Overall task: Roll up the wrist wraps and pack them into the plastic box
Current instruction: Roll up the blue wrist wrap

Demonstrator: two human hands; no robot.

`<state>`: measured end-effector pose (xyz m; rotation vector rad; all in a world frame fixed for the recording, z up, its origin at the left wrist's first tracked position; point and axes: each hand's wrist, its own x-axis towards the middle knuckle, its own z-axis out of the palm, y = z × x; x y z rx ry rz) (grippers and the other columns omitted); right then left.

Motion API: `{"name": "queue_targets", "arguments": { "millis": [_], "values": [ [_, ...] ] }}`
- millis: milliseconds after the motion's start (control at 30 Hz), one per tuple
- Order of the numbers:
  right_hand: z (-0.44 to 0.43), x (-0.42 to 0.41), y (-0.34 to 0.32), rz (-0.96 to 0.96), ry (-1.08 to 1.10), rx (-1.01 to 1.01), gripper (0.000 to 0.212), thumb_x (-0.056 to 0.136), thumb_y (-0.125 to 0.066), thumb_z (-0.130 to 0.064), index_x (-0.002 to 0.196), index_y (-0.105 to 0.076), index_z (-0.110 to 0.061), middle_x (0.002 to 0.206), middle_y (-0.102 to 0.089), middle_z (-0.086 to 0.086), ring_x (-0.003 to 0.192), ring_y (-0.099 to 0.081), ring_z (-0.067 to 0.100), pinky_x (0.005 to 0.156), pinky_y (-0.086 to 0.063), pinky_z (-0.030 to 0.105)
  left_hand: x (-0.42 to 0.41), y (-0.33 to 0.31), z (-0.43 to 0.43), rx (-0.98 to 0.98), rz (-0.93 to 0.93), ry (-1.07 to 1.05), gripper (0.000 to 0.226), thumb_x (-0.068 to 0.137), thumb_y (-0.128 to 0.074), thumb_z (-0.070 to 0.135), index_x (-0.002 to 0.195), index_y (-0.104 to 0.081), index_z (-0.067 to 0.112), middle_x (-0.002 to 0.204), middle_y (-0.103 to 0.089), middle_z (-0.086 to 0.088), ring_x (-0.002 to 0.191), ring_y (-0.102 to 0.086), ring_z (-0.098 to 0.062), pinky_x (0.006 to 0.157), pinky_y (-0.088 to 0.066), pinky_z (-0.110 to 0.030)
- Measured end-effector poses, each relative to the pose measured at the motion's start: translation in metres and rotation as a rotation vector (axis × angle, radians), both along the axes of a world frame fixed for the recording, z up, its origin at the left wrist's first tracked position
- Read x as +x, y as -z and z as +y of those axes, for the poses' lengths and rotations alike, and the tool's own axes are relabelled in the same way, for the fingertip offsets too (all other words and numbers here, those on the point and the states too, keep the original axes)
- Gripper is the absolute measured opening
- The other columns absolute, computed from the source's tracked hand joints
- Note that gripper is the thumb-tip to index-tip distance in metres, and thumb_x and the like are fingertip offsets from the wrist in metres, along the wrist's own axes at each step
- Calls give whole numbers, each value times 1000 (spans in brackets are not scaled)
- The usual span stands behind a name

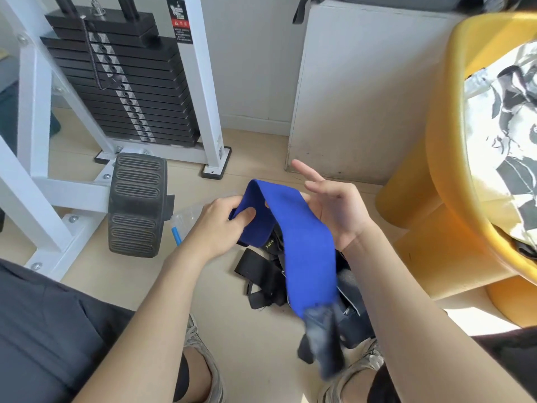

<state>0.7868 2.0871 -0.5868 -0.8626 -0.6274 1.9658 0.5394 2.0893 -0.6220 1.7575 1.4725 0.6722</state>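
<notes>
Clear plastic box (186, 218) on the floor (247, 330), half hidden behind the left hand (216, 225); I can't tell what is inside, possibly nothing but a blue clip at its edge. One blue wrist wrap (302, 251) held up: left hand pinches its folded end, thumb on top. Right hand (334, 210) spread, fingers straight, band lying against the palm, tail hanging blurred. Black wraps (261, 283) heaped on the floor below; count unclear. One yellow stool (430, 199) at right.
</notes>
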Motion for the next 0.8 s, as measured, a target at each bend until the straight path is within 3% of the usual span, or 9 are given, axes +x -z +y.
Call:
{"name": "queue_targets", "arguments": {
  "millis": [167, 267, 400, 500, 600, 667, 700, 733, 800],
  "values": [
    [1, -10, -2, 127, 136, -27, 60, 95, -58, -15, 155, -52, -9, 133, -65, 41, 120, -73, 44, 85, -64, 46, 3, -6, 0, -81, -207, -20, 8, 103, -61, 29, 109, -63, 25, 98, -73, -4, 88, -66, -20, 79, -47, -38],
    [1, -10, 0, 167, 183, -69, 65, 92, -62, -12, 155, -49, -7, 129, -67, 42, 115, -76, 42, 73, -65, 44, 6, -13, 0, -108, -272, -86, 20, 90, -60, 37, 109, -58, 43, 97, -74, 7, 98, -68, -19, 85, -50, -39],
    [4, -6, -1, 96, 115, -84, 67, 91, -64, -17, 156, -46, -15, 133, -68, 36, 124, -73, 36, 74, -60, 37, 6, -18, 1, -92, -267, -206, 20, 84, -57, 37, 103, -65, 36, 93, -73, 0, 84, -63, -21, 77, -47, -39],
    [6, -4, -1, 51, 65, -129, 68, 86, -73, -22, 149, -48, -14, 133, -69, 34, 101, -77, 28, 64, -57, 26, 3, -19, 2, -54, -202, -242, 25, 81, -53, 42, 94, -67, 25, 79, -63, 4, 72, -54, -15, 69, -42, -36],
    [12, -4, -1, 20, 122, -170, 53, 77, -74, -14, 127, -58, -7, 124, -74, 23, 117, -73, 30, 64, -55, 21, 2, -16, 3, -47, -137, -205, 28, 86, -53, 41, 91, -60, 15, 72, -51, 2, 66, -44, -15, 64, -37, -35],
    [11, -4, -6, -61, 115, -199, 31, 73, -67, -12, 102, -69, 0, 93, -75, 14, 82, -78, 22, 51, -56, 24, 3, -11, 4, -7, -59, -191, 23, 97, -55, 35, 89, -56, 14, 69, -48, 3, 62, -41, -14, 61, -36, -36],
    [9, -3, -9, -120, 94, -206, 22, 77, -61, -13, 92, -73, -2, 77, -72, 8, 61, -71, 19, 47, -53, 24, 2, -8, 4, 18, -20, -192, 23, 101, -55, 33, 88, -55, 14, 69, -48, 2, 61, -41, -14, 60, -36, -36],
    [8, -1, -11, -160, 87, -204, 23, 84, -56, -14, 91, -76, -5, 68, -68, 5, 51, -64, 18, 46, -51, 23, 1, -5, 4, 37, 12, -198, 24, 104, -54, 33, 88, -54, 14, 70, -49, 1, 62, -41, -16, 59, -35, -37],
    [7, 2, -13, -158, 145, -182, 32, 96, -54, -18, 115, -77, -4, 72, -71, 6, 50, -64, 21, 49, -54, 26, -1, 0, 4, 46, 56, -210, 27, 107, -52, 34, 90, -52, 13, 72, -49, -2, 65, -43, -19, 59, -34, -38]
  ]
}}
